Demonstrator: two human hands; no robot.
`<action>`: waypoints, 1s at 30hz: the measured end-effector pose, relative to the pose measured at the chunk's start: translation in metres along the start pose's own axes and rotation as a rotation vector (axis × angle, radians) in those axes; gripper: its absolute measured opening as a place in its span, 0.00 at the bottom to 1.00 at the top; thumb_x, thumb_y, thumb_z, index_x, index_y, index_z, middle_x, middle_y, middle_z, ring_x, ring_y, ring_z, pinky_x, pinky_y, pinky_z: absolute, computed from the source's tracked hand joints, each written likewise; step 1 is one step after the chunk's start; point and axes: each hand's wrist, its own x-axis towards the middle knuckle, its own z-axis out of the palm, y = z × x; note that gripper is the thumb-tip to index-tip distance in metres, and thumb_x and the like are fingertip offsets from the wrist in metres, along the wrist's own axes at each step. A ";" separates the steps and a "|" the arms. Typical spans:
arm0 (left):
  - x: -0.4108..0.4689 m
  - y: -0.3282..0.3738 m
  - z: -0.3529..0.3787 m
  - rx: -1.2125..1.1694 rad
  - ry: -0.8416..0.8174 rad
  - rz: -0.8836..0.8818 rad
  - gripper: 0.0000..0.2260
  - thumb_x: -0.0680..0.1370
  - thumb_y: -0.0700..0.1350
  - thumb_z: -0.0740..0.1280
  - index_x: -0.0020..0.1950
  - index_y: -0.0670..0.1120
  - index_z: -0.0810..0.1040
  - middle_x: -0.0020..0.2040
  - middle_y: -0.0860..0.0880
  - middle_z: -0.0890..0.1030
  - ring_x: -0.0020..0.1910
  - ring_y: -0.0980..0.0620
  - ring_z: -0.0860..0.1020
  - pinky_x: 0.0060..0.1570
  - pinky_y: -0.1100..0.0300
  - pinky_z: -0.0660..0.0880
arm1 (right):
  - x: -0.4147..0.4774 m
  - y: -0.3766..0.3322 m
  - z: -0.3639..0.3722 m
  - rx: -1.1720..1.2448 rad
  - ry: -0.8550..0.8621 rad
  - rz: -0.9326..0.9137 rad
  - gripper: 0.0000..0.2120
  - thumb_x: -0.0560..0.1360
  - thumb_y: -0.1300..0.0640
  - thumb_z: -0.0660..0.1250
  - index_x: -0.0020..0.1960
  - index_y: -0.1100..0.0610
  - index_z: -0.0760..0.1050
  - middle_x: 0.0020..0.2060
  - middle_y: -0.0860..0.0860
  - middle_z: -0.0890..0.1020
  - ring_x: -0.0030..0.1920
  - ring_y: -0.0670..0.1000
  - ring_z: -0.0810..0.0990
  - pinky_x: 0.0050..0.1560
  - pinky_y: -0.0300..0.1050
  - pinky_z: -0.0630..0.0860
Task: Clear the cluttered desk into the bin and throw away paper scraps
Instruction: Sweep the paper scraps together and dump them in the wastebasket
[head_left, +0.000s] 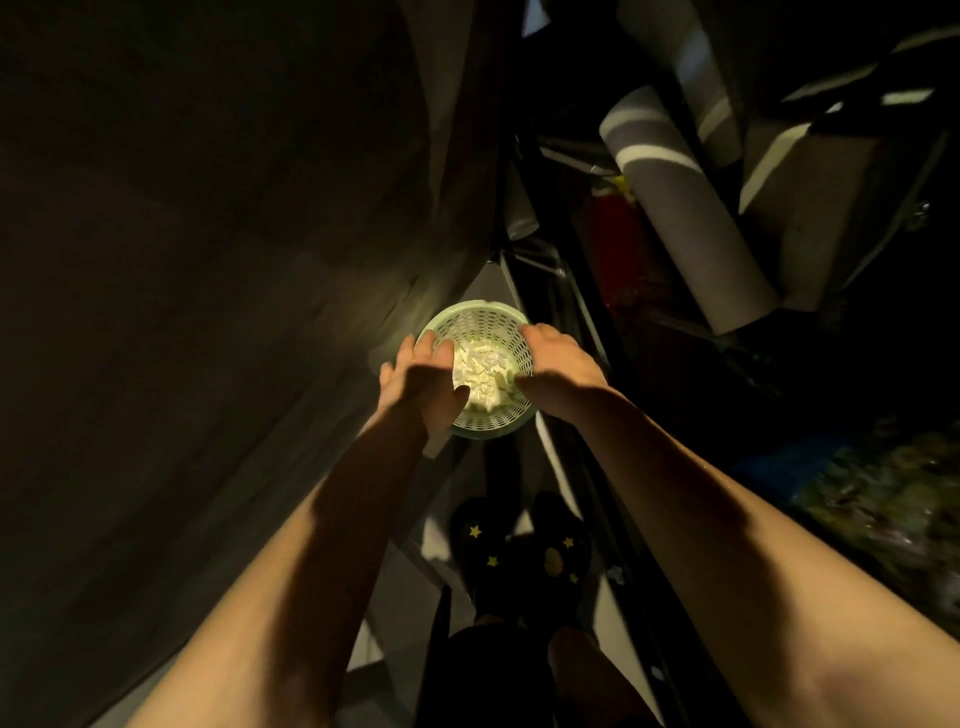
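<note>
Pale green bin (485, 325) sits on the floor, straight below, with a heap of white paper scraps (483, 374) already inside. Left hand (423, 379) is spread wide over the left rim, fingers straight, holding nothing. Right hand (558, 364) bends down at the right rim, but it's too dim to tell whether it grips. The scraps look dumped. The desk is out of shot, so what's left there can't be judged. Star-patterned slippers (519, 551) are nearer, grey tubes (675, 208) off right.
</note>
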 end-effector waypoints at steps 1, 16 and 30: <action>-0.010 0.003 -0.008 -0.003 0.013 0.001 0.29 0.78 0.50 0.62 0.75 0.46 0.54 0.77 0.43 0.51 0.76 0.43 0.47 0.72 0.41 0.53 | -0.008 -0.005 -0.006 -0.012 0.016 -0.007 0.30 0.74 0.55 0.65 0.73 0.56 0.58 0.71 0.54 0.65 0.69 0.58 0.65 0.65 0.55 0.69; -0.192 0.037 -0.144 -0.073 0.301 -0.017 0.27 0.78 0.53 0.60 0.75 0.46 0.57 0.77 0.45 0.53 0.77 0.46 0.49 0.73 0.46 0.53 | -0.181 -0.087 -0.119 0.055 0.230 -0.237 0.30 0.77 0.52 0.61 0.76 0.55 0.54 0.76 0.55 0.57 0.75 0.56 0.56 0.73 0.52 0.58; -0.297 0.134 -0.241 -0.104 0.497 0.198 0.25 0.79 0.51 0.60 0.74 0.45 0.60 0.76 0.45 0.56 0.77 0.47 0.50 0.73 0.49 0.52 | -0.322 -0.079 -0.220 0.187 0.549 -0.350 0.22 0.75 0.59 0.63 0.68 0.59 0.69 0.67 0.56 0.71 0.68 0.57 0.68 0.66 0.56 0.68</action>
